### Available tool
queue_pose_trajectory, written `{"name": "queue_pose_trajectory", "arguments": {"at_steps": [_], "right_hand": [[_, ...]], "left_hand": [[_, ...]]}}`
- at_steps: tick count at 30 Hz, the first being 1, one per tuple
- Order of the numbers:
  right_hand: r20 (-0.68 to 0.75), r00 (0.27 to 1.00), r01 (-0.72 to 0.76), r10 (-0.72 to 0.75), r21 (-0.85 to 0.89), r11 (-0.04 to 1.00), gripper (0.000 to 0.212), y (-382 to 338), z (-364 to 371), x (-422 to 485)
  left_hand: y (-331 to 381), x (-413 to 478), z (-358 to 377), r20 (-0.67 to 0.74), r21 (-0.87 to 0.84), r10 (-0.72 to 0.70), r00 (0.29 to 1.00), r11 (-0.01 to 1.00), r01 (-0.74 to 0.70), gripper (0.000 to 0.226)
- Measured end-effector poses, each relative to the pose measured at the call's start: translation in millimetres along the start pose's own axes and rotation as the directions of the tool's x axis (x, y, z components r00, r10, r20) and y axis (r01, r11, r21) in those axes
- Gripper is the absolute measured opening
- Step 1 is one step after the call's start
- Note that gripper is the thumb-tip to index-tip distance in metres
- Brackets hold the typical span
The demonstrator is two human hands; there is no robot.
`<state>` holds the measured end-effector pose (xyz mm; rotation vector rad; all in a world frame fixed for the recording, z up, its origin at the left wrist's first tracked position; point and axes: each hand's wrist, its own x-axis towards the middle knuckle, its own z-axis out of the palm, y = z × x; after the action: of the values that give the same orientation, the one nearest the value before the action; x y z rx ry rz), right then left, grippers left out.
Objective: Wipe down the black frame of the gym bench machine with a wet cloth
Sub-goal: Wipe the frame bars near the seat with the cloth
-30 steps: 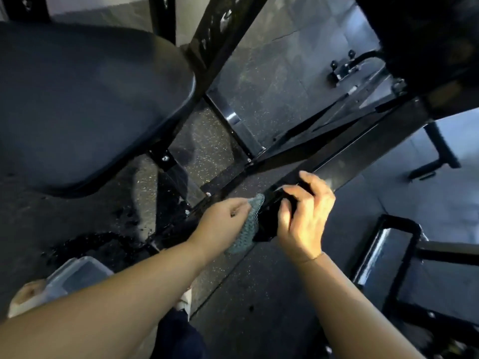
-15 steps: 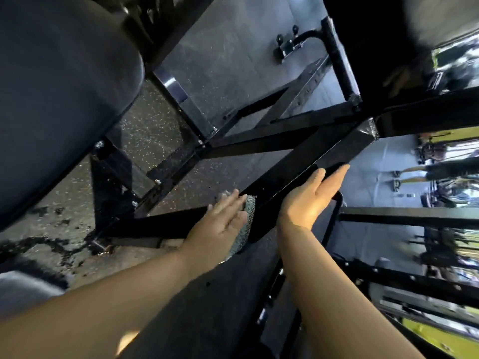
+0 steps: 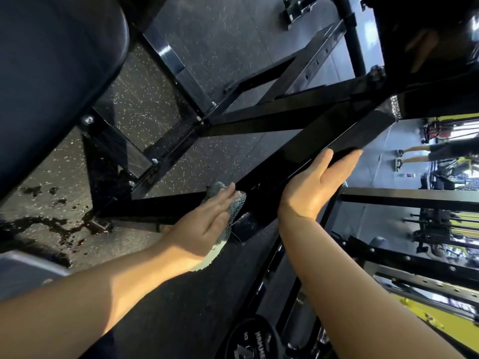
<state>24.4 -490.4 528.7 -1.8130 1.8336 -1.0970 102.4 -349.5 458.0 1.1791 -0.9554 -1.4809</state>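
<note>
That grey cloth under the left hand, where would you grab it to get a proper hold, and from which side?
Probably the loose pale end of the cloth that hangs out below the left hand, nearest the person. It sticks free of the black beam, so fingers coming from below on the person's side could close round it. The rest lies flat on the beam under straight fingers, leaving little to pinch.

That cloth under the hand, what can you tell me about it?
The cloth is grey-green with a knobbly, net-like weave and a paler frayed end hanging below the palm. The left hand presses it flat with straight fingers against the slanted black frame bar. Most of it is hidden under the hand; wetness cannot be judged.
</note>
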Motion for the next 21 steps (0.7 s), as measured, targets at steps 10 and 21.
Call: {"name": "queue_pose_trajectory", "arguments": {"at_steps": [10, 21], "right_hand": [[0.027, 0.999, -0.027, 0.029, -0.077, 0.997, 0.057, -10, -2, -3], [0.020, 1.000, -0.014, 0.016, -0.084, 0.996, 0.058, -12, -1, -4]], "left_hand": [[11, 28, 3, -0.018, 0.025, 0.126, 0.992, 0.992, -0.126, 0.036], [20, 47, -1, 0.011, -0.049, 0.007, 1.000, 0.999, -0.006, 0.040]]}}
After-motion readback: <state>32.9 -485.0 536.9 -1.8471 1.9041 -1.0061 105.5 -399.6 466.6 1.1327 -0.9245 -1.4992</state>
